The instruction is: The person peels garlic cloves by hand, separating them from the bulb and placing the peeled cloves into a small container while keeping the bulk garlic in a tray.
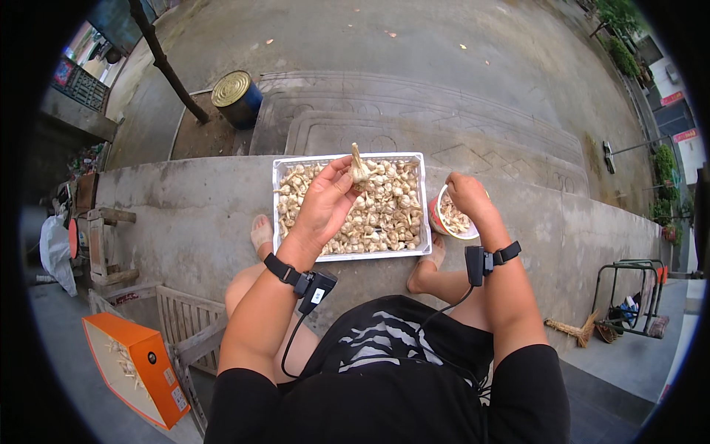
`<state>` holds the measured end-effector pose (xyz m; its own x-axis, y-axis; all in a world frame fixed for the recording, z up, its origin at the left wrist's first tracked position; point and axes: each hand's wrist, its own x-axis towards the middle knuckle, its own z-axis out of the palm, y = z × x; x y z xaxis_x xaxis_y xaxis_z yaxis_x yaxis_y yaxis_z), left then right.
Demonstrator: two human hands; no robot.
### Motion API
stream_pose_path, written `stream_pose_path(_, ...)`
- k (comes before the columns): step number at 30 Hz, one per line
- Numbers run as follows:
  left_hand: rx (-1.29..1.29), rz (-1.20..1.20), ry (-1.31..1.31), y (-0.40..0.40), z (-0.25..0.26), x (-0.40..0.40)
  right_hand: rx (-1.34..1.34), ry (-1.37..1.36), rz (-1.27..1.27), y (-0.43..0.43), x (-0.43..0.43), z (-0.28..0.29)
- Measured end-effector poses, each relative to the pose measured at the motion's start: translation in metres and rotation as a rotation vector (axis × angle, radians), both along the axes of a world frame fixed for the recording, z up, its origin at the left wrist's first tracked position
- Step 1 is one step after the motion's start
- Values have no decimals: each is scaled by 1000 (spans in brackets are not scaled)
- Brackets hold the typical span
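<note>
My left hand point(331, 195) pinches a garlic bulb point(359, 170) between thumb and fingers, its dry stem pointing up. Below that hand, a white plastic crate point(344, 257) with slatted sides holds many garlic bulbs point(383, 222) in a loose layer. To the crate's right stands a red and white bucket point(436, 217), partly filled with dry garlic skins and stem scraps point(454, 215). My right hand point(470, 193) is over the bucket's far rim, fingers bent downward. Its fingertips are hidden, so whether it grips the rim or some scrap cannot be told.
An orange cardboard box point(150, 366) with more garlic rests on a wooden chair point(191, 319) at my left. A small wooden stool point(100, 244) stands beyond it. Concrete steps point(432, 127) descend ahead, near a metal drum point(238, 100). A straw hand broom point(577, 328) lies right, beside a metal-framed stool point(629, 294).
</note>
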<state>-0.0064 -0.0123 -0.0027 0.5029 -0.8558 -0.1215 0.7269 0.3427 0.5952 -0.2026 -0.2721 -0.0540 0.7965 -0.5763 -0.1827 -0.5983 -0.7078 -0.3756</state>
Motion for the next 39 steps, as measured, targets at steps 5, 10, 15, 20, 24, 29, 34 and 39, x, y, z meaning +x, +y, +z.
stream_pose_path(5,82,47,-151,-3,1,-5,260,-271,-2,19,22,22)
stream_pose_path(10,133,74,-259,-11,3,-13,1146,-827,-37,101,78,67)
stream_pose_path(15,177,96,-333,-12,4,-12,1005,-868,-41,113,100,62)
stream_pose_path(20,228,117,-555,-7,4,-3,1022,-856,-33,116,107,54)
stream_pose_path(24,265,118,-620,-4,3,-1,988,-823,6,122,108,56)
stream_pose_path(29,302,107,-636,-4,2,2,893,-777,-5,125,107,51)
stream_pose_path(34,489,166,-980,-1,6,4,723,-822,6,130,108,54)
stream_pose_path(39,585,368,-1448,-10,19,-3,958,-805,-62,129,107,48)
